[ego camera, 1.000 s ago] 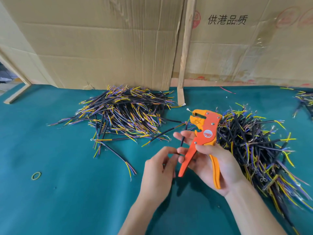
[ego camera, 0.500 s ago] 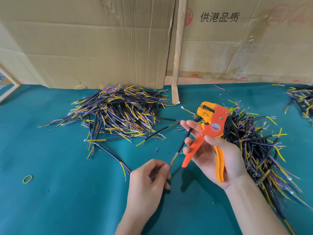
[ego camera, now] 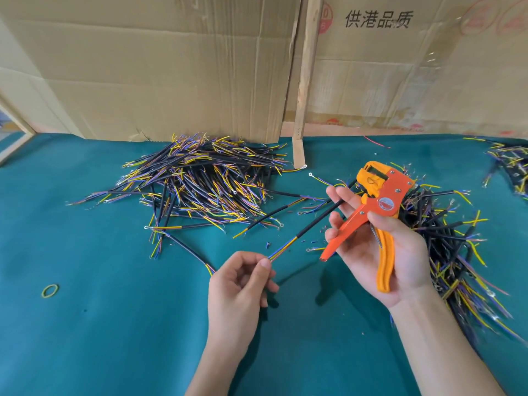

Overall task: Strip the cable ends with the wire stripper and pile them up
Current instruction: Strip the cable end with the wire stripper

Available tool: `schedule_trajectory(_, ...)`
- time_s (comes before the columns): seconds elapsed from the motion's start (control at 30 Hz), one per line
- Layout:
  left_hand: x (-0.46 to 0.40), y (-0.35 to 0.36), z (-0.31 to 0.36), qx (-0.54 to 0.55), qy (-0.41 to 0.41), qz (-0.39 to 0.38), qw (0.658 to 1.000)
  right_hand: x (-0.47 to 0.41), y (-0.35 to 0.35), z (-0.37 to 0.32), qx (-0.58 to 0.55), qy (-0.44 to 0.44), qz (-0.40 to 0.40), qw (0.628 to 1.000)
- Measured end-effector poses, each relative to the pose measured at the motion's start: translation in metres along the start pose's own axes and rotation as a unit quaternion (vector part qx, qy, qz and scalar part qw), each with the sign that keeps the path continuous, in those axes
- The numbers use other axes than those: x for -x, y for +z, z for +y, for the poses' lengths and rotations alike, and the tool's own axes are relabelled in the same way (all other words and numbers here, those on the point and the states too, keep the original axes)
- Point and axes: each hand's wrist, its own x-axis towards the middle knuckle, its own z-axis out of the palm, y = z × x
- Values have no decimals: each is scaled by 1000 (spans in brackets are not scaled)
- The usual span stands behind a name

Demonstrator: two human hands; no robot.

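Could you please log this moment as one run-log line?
left hand: pinches cable wire end | right hand: holds wire stripper, fingers on cable | piles: left pile, right pile

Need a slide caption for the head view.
Left hand pinches a cable; right hand holds the wire stripper.
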Motion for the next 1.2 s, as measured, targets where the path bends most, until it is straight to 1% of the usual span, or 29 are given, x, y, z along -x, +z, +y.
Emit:
schedule_trajectory(0.1,2,4,-1,-32,0,-11,999,0,0,-1,0,-6,-7,1000)
schedule_trajectory(0.23,4,6,0,-117,44,-48,991,1,2,-2,5,-1,-22,1000)
schedule_trajectory(0.33,7,6,3,-125,56,-100,985,2,4,-3,9,4,-32,999)
schedule_trajectory(0.43,10,6,4,-155,81,-167,970,1,6,-1,20,16,-53,998)
schedule_trajectory(0.53,10,7,4,-169,74,-197,963,1,8,2,38,37,-72,996)
schedule_trajectory(0.67,4,13,13,-101,18,-243,965,3,11,5,59,71,-100,991)
schedule_trajectory(0.83,-13,23,30,-20,13,-251,968,4,14,1,89,76,-115,986)
schedule_trajectory(0.9,-14,23,30,11,-5,-230,973,5,15,-1,103,63,-108,987)
schedule_trajectory(1.0,-15,20,25,24,-27,-209,977,4,12,-4,111,36,-69,991)
schedule_trajectory(1.1,-11,16,19,27,-33,-205,978,4,11,-3,120,38,-56,991)
schedule_trajectory(1.2,-10,15,19,55,-31,-201,978,4,13,0,126,51,-50,990)
